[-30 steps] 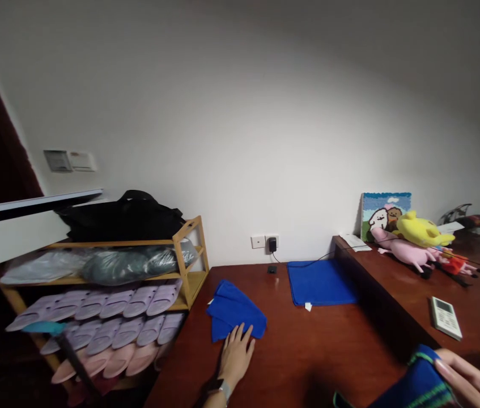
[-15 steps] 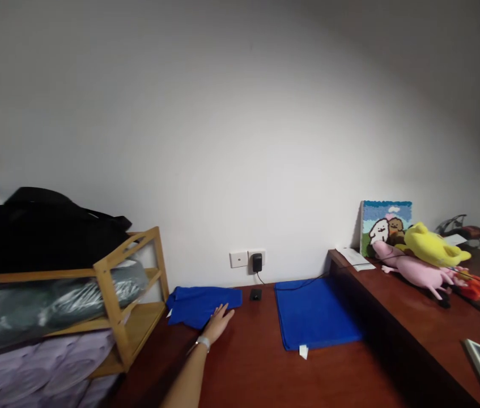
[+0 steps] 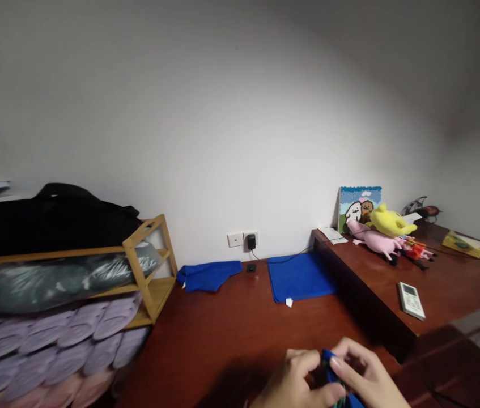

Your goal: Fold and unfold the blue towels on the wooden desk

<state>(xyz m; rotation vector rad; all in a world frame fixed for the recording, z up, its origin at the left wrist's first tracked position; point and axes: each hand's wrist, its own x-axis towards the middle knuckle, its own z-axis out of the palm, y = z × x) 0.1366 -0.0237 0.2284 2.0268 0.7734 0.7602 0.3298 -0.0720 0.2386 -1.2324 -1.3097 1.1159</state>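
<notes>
At the bottom edge, my left hand [image 3: 297, 378] and my right hand [image 3: 365, 374] are close together, fingers pinched on a bunched blue cloth [image 3: 353, 401]. Most of that cloth is hidden by the fingers or cut off below the picture; a bit of green shows in it. Farther off, on the reddish-brown table [image 3: 214, 334], a crumpled blue cloth [image 3: 209, 275] lies against the wall beside the wooden rack. Right of it, a flat blue cloth [image 3: 301, 276] with a white tag is spread out. Neither hand touches these two.
A wooden rack [image 3: 141, 283] with a black bag [image 3: 52, 221], plastic-wrapped bundle and several lilac slippers [image 3: 78, 326] stands left. On the raised right-hand top are plush toys [image 3: 376, 241], a dog picture [image 3: 359, 207], a remote control [image 3: 411, 300] and a yellow box [image 3: 463, 243].
One hand was stretched out by the crumpled cloth; now both hands are together at the bottom, holding another blue cloth. The crumpled cloth's near edge has shifted slightly. The view has turned right.
</notes>
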